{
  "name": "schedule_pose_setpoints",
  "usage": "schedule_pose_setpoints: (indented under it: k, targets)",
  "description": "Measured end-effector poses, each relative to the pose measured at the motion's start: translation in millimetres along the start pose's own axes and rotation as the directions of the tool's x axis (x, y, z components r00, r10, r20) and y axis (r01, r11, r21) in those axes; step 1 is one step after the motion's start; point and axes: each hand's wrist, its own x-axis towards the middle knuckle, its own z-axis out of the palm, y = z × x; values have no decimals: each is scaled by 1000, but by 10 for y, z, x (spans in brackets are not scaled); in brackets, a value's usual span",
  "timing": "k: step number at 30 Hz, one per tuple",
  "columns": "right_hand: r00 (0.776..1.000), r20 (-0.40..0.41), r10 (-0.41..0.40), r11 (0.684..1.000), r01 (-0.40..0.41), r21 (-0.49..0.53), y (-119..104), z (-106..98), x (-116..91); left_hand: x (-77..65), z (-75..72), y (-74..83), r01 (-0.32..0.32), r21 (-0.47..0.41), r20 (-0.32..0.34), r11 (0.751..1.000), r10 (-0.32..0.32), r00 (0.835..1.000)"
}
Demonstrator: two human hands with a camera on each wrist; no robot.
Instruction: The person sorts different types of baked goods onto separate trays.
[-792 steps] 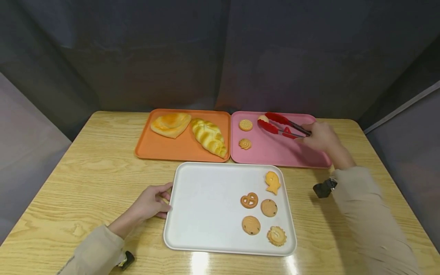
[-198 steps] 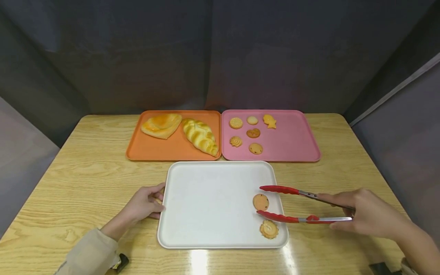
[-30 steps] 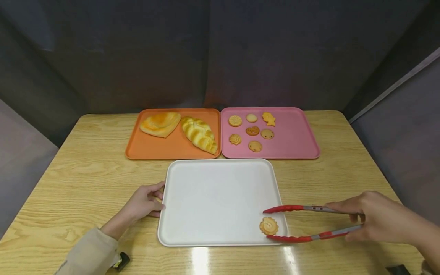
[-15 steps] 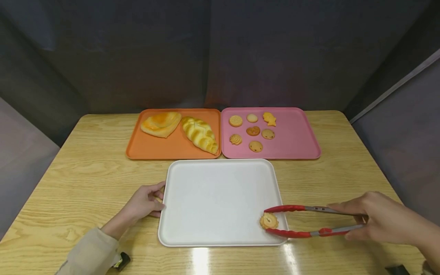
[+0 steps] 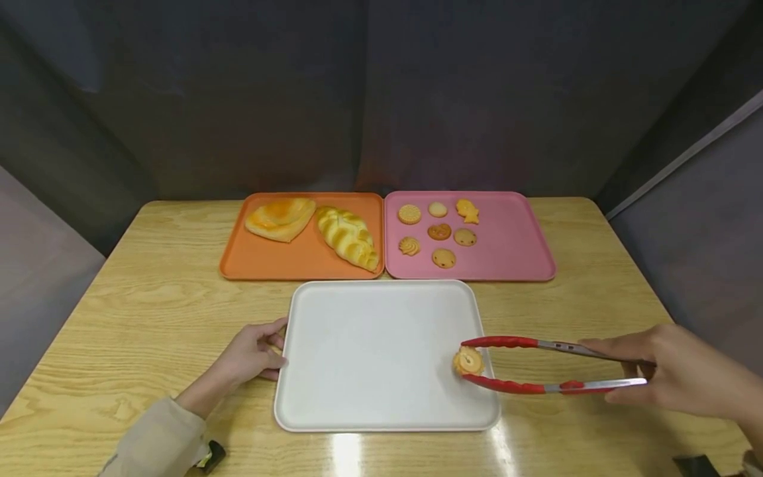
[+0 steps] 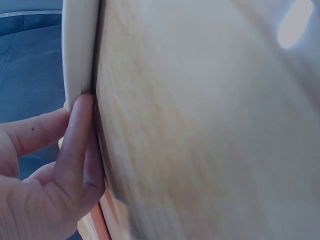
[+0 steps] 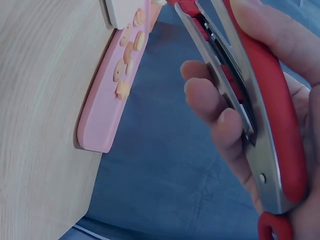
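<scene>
My right hand (image 5: 673, 371) grips red-and-silver tongs (image 5: 512, 386), whose tips pinch a scalloped round cookie (image 5: 468, 361) over the right part of the white tray (image 5: 369, 358). A shadow beside the cookie suggests it is slightly raised. In the right wrist view my fingers curl round the handles of the tongs (image 7: 280, 115); their tips lie outside that view. My left hand (image 5: 250, 354) holds the left edge of the white tray, and the left wrist view has its fingertips against the tray's rim (image 6: 80, 55).
Behind the white tray, a pink tray (image 5: 507, 245) bears several small cookies, including a fish-shaped one (image 5: 467, 211) and a pretzel (image 5: 439, 231). Left of it, an orange tray (image 5: 268, 262) carries a heart-shaped pastry (image 5: 280, 218) and a braided loaf (image 5: 348, 237). Dark curtains (image 5: 298, 99) hang behind the table.
The tongs have closed on the scalloped cookie and shifted it away from me. Over the longer span, the fish, pretzel and two chip cookies went from white to pink tray. My left hand stayed.
</scene>
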Motion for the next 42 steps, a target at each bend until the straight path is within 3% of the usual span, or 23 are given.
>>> schedule_pose_setpoints:
  k: [12, 19, 27, 42]
  targets:
    - [988, -153, 1, 999, -6, -33, 132, -66, 4, 1, -4, -10, -8, 10, 5, 1000, 8, 1000]
    - [979, -182, 96, 987, -116, -107, 224, -87, -17, 1, -5, 0, -5, 5, 7, 1000, 5, 1000]
    - [960, -258, 106, 979, -146, -141, 368, -80, -32, -13, 0, 14, -4, -1, 2, 1000, 4, 1000]
    - [926, -326, 190, 948, -260, -186, 600, -103, 42, -11, -1, 2, -9, -10, 8, 1000, 9, 1000]
